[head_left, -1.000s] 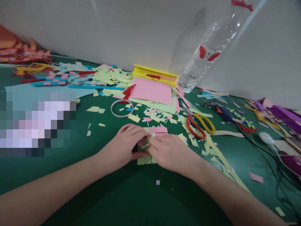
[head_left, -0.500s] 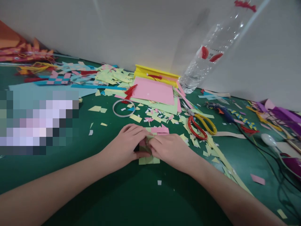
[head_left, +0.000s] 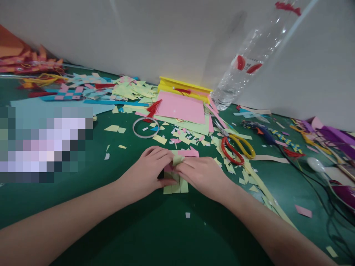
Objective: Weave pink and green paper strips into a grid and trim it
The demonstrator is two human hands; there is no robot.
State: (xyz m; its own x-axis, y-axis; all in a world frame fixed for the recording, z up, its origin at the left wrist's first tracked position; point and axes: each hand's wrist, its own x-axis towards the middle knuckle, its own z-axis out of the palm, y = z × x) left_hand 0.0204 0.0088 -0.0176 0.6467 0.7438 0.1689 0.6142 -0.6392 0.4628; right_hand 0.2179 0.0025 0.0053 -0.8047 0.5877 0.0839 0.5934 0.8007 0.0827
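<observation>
Both hands rest on a small woven piece of pale green and pink paper strips lying on the green table. My left hand has its fingers curled over the piece's left side, thumb pressed against it. My right hand pinches the strips from the right, fingertips meeting the left hand's at the middle. Most of the woven piece is hidden under the fingers; only its lower strip ends and a bit of the top show.
Red and yellow scissors lie just right of the hands. A clear tape ring, pink paper sheets, a yellow box and a plastic bottle stand behind. Paper scraps are scattered about; cables and a glue gun lie at right.
My right hand has slid slightly right, uncovering a little more of the green strips' lower ends. Both hands stay pressed on the woven piece.
</observation>
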